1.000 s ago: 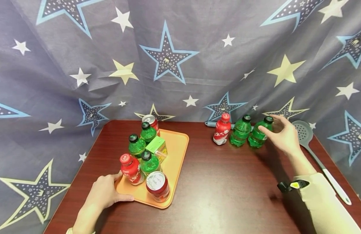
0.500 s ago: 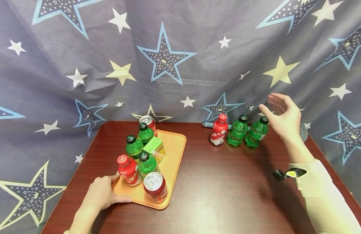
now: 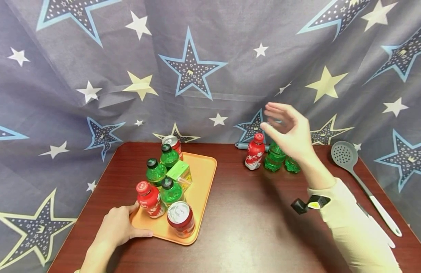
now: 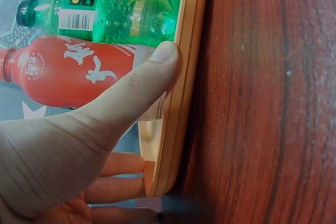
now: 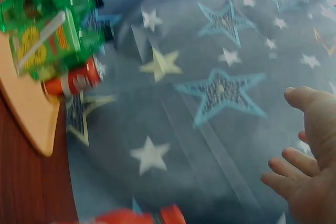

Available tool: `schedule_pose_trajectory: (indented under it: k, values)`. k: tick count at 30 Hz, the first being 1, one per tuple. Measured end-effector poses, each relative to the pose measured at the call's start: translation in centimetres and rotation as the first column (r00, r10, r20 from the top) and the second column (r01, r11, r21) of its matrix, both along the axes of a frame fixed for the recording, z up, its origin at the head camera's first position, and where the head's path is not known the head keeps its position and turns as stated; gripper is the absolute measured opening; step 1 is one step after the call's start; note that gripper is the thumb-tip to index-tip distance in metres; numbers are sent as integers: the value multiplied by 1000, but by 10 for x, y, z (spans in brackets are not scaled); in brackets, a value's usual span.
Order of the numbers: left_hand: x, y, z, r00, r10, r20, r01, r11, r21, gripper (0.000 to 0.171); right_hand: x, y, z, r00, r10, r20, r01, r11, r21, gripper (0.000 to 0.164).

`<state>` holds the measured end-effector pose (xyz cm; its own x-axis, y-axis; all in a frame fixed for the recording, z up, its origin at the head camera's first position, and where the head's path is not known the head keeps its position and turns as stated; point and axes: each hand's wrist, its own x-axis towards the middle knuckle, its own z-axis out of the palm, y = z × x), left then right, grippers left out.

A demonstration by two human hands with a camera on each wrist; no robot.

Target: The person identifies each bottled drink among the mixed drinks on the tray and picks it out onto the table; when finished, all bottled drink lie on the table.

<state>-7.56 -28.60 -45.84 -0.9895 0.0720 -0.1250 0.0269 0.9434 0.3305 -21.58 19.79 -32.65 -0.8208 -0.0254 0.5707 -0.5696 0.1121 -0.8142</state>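
My left hand [image 3: 119, 225] holds the near left corner of an orange tray [image 3: 203, 182]; its thumb lies along the rim [image 4: 186, 51] in the left wrist view. Crowded on the tray are a red bottle [image 3: 150, 201], several green bottles [image 3: 172, 193], a green juice box [image 3: 181, 173], and red cans [image 3: 181, 218] at the front and back. Fingers spread and holding nothing, my right hand [image 3: 292, 132] is raised in front of two green bottles [image 3: 274, 158], partly hiding them. Just left of them stands another red bottle [image 3: 254, 153].
A grey slotted skimmer [image 3: 345, 154] with a white handle lies along the table's right side. Behind the right-hand bottles is a blue-grey handle [image 3: 242, 145]. A star-patterned cloth [image 3: 210, 94] hangs along the back edge of the brown table [image 3: 244, 216].
My right hand has let go of the rightmost green bottle, risen, and moved left toward the red bottle. My left hand stays at the tray corner.
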Motion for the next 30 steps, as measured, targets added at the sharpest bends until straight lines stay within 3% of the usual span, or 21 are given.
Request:
schedule_pose_trajectory:
  k: [11,20,30]
  values:
    - [0,-1,-1,1000,4,4,-4,1000,-4,116,11,-66,-2,978,205,23,-206,977,48,53]
    - [0,-1,-2,1000,3,-1,-3,1000,-1,116,19,-108,-9,956,291,36,-293,949,115,53]
    - [0,-2,-2,1000,15,5,-15,1000,-13,119,28,-148,-34,926,369,84,-379,901,212,47]
